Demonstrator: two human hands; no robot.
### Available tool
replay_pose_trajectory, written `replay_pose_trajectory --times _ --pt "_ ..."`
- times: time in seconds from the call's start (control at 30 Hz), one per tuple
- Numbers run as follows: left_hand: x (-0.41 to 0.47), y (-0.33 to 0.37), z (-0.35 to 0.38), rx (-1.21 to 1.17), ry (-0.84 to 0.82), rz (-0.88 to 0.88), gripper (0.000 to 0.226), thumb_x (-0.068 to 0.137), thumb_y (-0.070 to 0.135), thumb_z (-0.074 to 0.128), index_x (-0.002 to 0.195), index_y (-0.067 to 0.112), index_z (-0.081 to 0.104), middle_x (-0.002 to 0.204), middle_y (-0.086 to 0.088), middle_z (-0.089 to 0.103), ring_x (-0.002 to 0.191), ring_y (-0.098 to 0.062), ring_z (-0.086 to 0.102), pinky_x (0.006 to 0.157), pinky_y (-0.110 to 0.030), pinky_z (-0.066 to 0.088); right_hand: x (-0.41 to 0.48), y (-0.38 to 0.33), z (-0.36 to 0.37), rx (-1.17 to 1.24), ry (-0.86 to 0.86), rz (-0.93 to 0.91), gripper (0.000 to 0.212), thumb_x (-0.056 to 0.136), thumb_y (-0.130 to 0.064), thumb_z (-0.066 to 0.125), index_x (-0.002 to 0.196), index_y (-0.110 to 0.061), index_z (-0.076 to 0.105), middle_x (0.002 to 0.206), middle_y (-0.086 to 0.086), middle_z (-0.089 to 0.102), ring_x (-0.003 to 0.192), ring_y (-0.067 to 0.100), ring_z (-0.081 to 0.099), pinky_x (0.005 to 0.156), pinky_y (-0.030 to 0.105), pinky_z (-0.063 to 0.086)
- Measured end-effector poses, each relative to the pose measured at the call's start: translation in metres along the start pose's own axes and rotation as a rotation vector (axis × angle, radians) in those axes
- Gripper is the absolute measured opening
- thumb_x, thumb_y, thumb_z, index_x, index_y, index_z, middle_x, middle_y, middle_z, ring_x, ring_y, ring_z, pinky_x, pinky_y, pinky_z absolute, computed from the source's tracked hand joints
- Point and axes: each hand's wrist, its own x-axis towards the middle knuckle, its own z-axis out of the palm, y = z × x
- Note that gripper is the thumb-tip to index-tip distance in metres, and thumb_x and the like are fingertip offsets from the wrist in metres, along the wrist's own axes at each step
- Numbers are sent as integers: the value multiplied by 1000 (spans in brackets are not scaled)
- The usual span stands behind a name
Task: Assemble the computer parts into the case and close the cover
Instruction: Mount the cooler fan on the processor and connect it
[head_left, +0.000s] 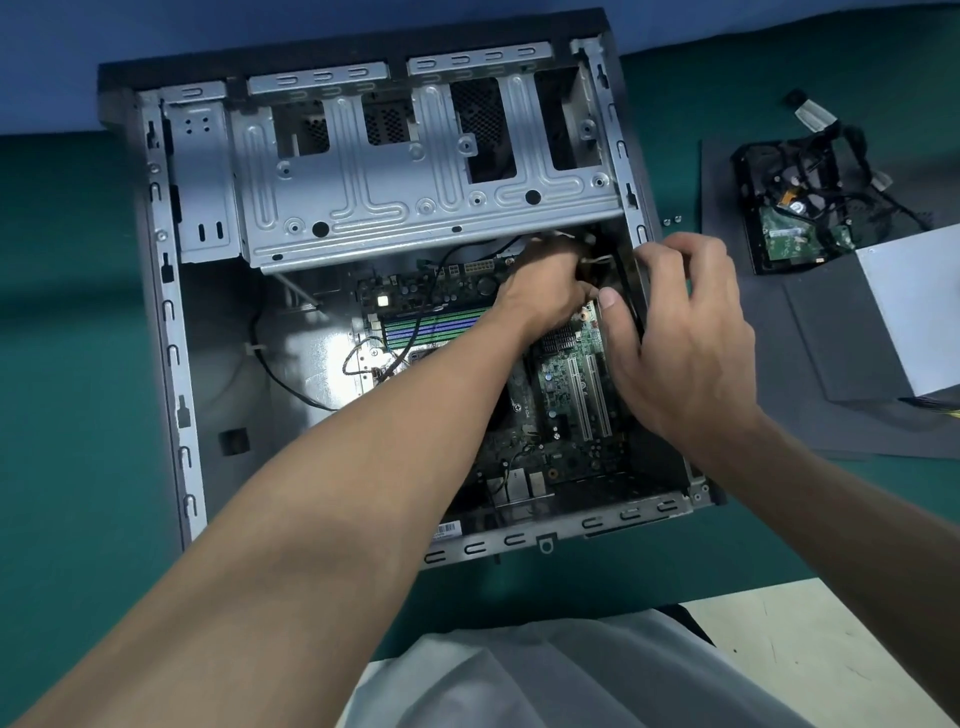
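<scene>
The open computer case (171, 322) lies flat on the green table with its side cover off. Inside, the green motherboard (566, 384) sits at the bottom, below the silver drive cage (405, 171). My left hand (540, 296) reaches deep to the motherboard's upper right corner with its fingers curled around thin cables there; what they grip is partly hidden. My right hand (680, 332) grips the case's right wall (636, 291), thumb inside, fingers bent over the edge.
A hard drive with tangled black cables (795, 208) lies on a dark grey panel (831, 338) to the right of the case. A silver box (919, 306) rests at the right edge. Two small screws (671, 221) lie beside the case. Loose black wires (296, 379) run inside the case at the left.
</scene>
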Motion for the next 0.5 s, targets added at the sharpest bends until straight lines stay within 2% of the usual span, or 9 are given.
replay_pose_trajectory --times 0.1,0.3,0.37,0.43,0.5 --pt "1 2 -1 40 8 -7 35 87 31 67 119 18 61 117 -11 64 107 -30 59 92 -39 50 0 0 0 12 0 12 34 92 -30 52 113 -4 53 115 16 51 96 31 50 57 29 32" --pt "-1 2 3 30 29 -22 35 87 33 65 119 19 59 120 -12 62 108 -32 59 88 -36 48 0 0 0 0 2 9 33 92 -31 52 113 -5 53 115 15 51 96 29 49 56 29 32" --pt "-4 1 3 62 7 -11 28 88 29 61 115 20 56 119 -12 61 108 -32 57 82 -35 42 0 0 0 0 1 12 34 92 -31 52 113 -5 53 115 15 51 97 28 49 56 29 31" --pt "-6 1 4 114 4 -14 11 90 25 56 96 21 49 104 -10 60 98 -32 57 74 -34 36 0 -1 1 -2 0 11 33 92 -31 53 113 -5 53 115 15 51 97 28 49 57 29 31" --pt "-7 1 5 142 16 -25 17 91 23 53 83 21 39 86 -4 51 84 -29 52 71 -34 33 0 0 1 -1 -1 9 33 91 -30 53 113 -5 53 115 15 51 97 28 49 57 28 30"
